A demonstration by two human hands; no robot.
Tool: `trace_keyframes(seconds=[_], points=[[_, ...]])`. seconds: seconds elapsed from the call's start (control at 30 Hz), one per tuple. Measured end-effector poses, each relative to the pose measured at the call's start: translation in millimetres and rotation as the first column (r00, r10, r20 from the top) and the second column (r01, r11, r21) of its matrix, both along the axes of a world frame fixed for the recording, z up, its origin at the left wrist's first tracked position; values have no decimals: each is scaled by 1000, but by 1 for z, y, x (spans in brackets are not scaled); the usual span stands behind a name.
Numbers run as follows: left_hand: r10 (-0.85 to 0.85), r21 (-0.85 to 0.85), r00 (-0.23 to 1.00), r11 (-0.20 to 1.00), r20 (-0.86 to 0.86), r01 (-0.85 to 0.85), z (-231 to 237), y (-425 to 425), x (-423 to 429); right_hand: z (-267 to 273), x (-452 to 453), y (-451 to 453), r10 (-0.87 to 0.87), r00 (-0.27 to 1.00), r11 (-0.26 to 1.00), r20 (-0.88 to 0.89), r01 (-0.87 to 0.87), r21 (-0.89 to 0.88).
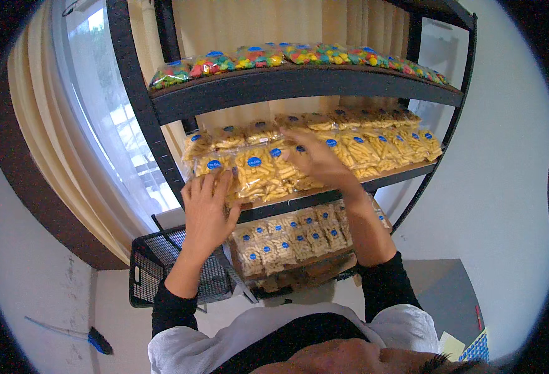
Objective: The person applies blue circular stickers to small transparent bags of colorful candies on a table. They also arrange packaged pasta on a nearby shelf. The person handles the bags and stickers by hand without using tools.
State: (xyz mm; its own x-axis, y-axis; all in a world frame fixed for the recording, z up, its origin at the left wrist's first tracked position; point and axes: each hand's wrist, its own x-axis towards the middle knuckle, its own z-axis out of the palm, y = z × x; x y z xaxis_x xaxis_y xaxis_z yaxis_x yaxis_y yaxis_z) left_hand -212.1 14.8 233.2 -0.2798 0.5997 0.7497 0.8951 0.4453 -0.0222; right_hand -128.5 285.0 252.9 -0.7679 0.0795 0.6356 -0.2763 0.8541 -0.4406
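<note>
My left hand (206, 210) is against the front of a clear bag of yellow snack sticks (213, 164) at the left end of the middle shelf. Its fingers lie over the bag's lower part and the thumb is at the right side; whether they grip it is unclear. Motion blurs my right hand (319, 161), which is stretched over the middle of the same row with fingers extended and nothing visible in it. Beside the left hand stands another bag of snack sticks (256, 173) with a round blue label. A second row of bags (260, 132) lies behind.
Bags of colourful snacks (256, 57) line the upper shelf (302, 86). Smaller bags of pale snacks (274, 252) fill the shelf below. A black plastic crate (148, 276) stands at lower left, near a blue brush (99, 341). A grey tabletop (443, 290) is at right.
</note>
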Motion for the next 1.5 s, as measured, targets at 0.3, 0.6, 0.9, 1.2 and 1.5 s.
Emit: trace_keyframes(seconds=[0.3, 0.6, 0.9, 1.2, 1.5], points=[[-26, 240, 998, 970, -58, 40, -28, 4, 26, -21, -38, 161, -498, 867, 785, 22, 440, 437], [37, 273, 998, 961, 51, -49, -77, -3, 59, 6, 27, 110, -276, 948, 939, -161, 302, 168], [11, 205, 923, 974, 386, -98, -178, -10, 69, -95, 157, 66, 268, 922, 808, 281, -56, -587], [-60, 53, 778, 998, 625, 35, -261, -14, 52, -397, 165, 68, 169, 766, 672, 620, 371, -642], [-220, -46, 687, 937, 692, 347, -298, 10, 41, -494, 168, 42, -152, 755, 404, 638, 637, -657]])
